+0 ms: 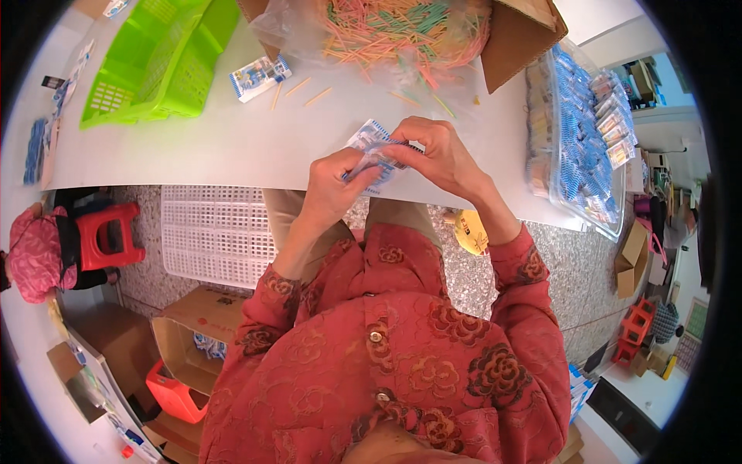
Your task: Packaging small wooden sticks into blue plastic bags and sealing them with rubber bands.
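Observation:
Over the near edge of the white table, a small blue-and-white plastic packet is stretched between my two hands. My left hand pinches its lower left part between thumb and fingers. The thumb and fingertips of my right hand close on its upper right edge. My fingers cover much of the packet, so its opening cannot be made out. Another blue-and-white packet lies flat on the table, with a few thin yellow sticks beside it.
A cardboard box at the far side holds a plastic bag of thin pink, yellow and green sticks. Left of it stands a green basket. At right, a clear bin is heaped with packets. A person sits at far left.

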### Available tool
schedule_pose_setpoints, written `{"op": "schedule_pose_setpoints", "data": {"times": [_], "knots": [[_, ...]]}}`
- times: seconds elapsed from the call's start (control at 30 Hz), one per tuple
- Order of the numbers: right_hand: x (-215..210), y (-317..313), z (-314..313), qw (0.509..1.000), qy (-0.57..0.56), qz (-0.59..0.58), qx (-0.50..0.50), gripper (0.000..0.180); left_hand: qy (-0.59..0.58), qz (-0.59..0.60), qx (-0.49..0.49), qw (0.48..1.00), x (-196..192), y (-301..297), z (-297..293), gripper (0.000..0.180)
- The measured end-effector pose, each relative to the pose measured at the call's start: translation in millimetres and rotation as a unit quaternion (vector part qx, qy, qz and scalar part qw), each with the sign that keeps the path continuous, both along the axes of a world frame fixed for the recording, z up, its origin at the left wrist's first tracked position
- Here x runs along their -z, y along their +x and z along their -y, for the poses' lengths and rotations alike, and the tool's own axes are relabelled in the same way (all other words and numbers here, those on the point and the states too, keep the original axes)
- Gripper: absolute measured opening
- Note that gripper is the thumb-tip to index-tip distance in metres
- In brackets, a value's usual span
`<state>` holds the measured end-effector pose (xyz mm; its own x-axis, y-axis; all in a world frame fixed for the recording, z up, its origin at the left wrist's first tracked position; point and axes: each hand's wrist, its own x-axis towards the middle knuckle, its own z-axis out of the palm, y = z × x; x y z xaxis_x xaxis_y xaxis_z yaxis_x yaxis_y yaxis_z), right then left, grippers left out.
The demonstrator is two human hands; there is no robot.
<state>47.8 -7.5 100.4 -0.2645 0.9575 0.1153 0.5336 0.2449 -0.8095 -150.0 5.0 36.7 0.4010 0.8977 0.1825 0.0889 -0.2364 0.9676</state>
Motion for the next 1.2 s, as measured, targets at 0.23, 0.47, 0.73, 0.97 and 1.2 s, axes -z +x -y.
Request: {"op": "schedule_pose_setpoints", "data": {"times": [0.23, 0.47, 0.73, 0.97, 1.2], "knots": [[-19.9, -6.1, 2.5, 0.996, 0.070, 0.017, -0.051, 0.018, -0.013, -0.009, 0.007, 1.000, -13.7, 1.8, 9.1, 0.010], [-43.2, -16.5, 16.6, 0.973, 0.219, 0.010, 0.068, 0.037, -0.078, 0.085, -0.030, 0.993, -6.7, 1.9, 11.7, 0.009], [-29.3, -19.0, 27.8, 0.966, 0.231, 0.096, 0.062, 0.030, 0.021, 0.070, -0.083, 0.994, -10.9, 9.7, 12.3, 0.013], [-25.0, -33.1, 33.5, 0.979, 0.170, 0.097, 0.050, 0.020, 0.088, 0.055, -0.095, 0.990, -2.9, 11.5, 12.3, 0.014], [-24.4, -38.1, 26.1, 0.941, 0.281, 0.189, 0.029, 0.012, 0.067, 0.002, -0.079, 0.995, -12.1, 10.6, 22.1, 0.016]]}}
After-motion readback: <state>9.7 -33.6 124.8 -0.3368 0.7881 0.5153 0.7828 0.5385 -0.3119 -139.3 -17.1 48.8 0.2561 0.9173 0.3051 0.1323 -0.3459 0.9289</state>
